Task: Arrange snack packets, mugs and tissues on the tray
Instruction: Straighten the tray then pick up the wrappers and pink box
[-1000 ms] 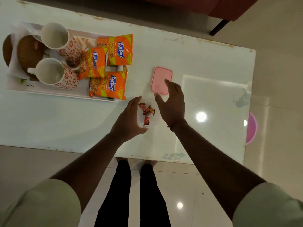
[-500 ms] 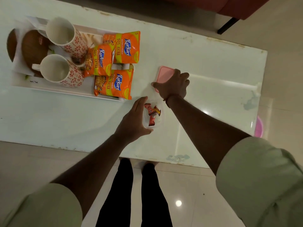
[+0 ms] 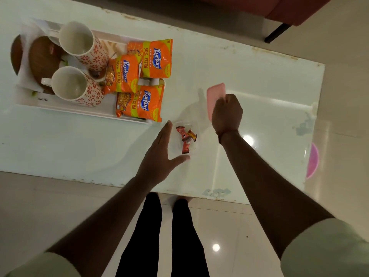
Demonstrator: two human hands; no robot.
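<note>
A white tray (image 3: pixel 65 110) at the table's left holds two white mugs with orange flowers (image 3: pixel 78 44) (image 3: pixel 71 86), three orange Kurkure snack packets (image 3: pixel 157 57) (image 3: pixel 123 73) (image 3: pixel 140 103), and white tissues (image 3: pixel 24 62) under brown round mats (image 3: pixel 43 60). My right hand (image 3: pixel 226 112) grips a pink lid (image 3: pixel 214 96), tilted up off the table. My left hand (image 3: pixel 161 156) cups the left side of a clear small container (image 3: pixel 185 136) that holds orange-wrapped candies (image 3: pixel 186 137); fingers are spread against it.
The white glass-topped table (image 3: pixel 259 120) has a worn front edge near my legs. A pink round object (image 3: pixel 312 159) shows beyond the right edge. A red seat with a black leg (image 3: pixel 276 33) stands at the far side.
My right hand reached to the pink lid, closed on it and lifted it, tilted, toward the container. My left hand stayed beside the candy container.
</note>
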